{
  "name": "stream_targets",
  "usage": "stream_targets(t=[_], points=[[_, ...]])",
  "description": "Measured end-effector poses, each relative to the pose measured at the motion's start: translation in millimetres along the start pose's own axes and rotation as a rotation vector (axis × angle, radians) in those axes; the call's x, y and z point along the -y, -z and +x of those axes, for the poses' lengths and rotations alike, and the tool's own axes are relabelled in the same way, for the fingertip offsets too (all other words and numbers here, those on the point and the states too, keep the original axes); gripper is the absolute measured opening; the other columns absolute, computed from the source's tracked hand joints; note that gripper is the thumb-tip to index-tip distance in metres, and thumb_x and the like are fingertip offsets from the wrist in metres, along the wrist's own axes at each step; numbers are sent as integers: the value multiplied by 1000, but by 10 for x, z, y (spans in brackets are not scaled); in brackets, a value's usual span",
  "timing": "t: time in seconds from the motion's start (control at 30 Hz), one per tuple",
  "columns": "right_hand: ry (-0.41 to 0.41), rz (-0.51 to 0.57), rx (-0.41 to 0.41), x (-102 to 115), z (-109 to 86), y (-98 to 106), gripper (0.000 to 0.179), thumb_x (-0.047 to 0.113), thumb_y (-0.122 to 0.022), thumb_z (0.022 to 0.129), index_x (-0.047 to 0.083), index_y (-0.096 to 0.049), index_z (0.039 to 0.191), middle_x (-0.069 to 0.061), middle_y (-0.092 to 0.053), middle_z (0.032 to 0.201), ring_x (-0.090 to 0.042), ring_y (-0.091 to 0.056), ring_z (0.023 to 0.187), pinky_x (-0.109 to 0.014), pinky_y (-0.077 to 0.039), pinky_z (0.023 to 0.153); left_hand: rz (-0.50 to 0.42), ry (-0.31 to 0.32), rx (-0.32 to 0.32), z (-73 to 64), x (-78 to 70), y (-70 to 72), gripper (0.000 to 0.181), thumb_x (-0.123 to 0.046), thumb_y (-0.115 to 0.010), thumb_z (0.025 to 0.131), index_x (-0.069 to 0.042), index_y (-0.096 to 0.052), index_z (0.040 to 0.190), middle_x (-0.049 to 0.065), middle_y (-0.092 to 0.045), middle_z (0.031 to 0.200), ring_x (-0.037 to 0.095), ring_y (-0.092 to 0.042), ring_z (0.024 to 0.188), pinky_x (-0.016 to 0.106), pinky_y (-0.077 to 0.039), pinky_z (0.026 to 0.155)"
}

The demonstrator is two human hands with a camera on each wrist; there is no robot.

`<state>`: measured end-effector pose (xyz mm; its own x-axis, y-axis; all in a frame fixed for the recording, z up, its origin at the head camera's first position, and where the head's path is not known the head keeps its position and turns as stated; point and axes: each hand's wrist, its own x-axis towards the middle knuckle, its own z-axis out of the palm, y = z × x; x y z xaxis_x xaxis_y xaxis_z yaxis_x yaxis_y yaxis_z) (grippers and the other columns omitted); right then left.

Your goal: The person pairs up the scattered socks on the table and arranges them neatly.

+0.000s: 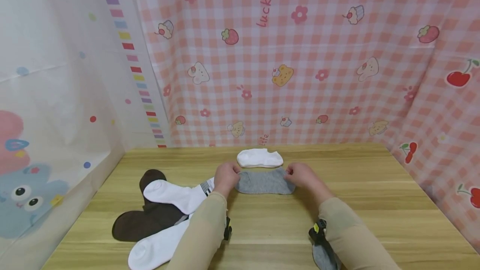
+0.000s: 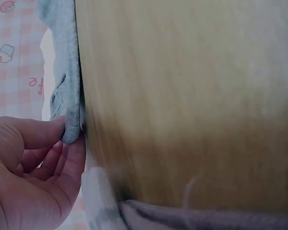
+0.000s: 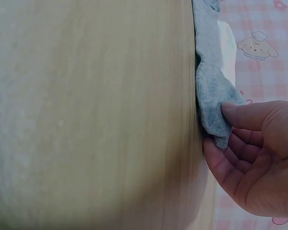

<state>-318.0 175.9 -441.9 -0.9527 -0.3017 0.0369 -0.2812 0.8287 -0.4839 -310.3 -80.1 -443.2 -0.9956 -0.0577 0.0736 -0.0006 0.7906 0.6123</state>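
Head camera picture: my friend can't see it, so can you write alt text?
A person's left grip and right grip pinch opposite ends of a gray sock at a wooden table. A short white sock lies just beyond it, and brown socks and longer white socks overlap at the left, with pink checked cloth behind.

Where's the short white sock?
The short white sock lies centrally in the head view, near the back of the table, just beyond the gray sock pinched by the left hand and right hand.

The left hand (image 1: 226, 177) and right hand (image 1: 303, 177) pinch, arms (image 1: 202, 230) stretched far out; fingers (image 3: 223, 163) look bent, though partly hidden.
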Motion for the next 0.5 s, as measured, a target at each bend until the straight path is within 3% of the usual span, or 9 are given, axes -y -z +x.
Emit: stream_targets(t=[0.37, 0.5], points=[[-80, -27, 13, 5, 54, -47, 17, 13, -67, 90, 8, -58, 77, -1, -53, 70, -17, -49, 65, -31, -41, 61, 41, 35, -42, 43, 11, -43, 2, -4, -70, 77, -5, -69, 77, 6, -66, 79, 27, -62, 81, 40, -51, 77], [-100, -34, 21, 12, 66, -51, 19, 14, -67, 91, 8, -56, 76, -1, -52, 70, -18, -48, 65, -31, -39, 61, 55, 46, -58, 55, 18, -69, 10, -8, -73, 81, -6, -66, 74, 6, -65, 77, 27, -63, 80, 41, -52, 76]])
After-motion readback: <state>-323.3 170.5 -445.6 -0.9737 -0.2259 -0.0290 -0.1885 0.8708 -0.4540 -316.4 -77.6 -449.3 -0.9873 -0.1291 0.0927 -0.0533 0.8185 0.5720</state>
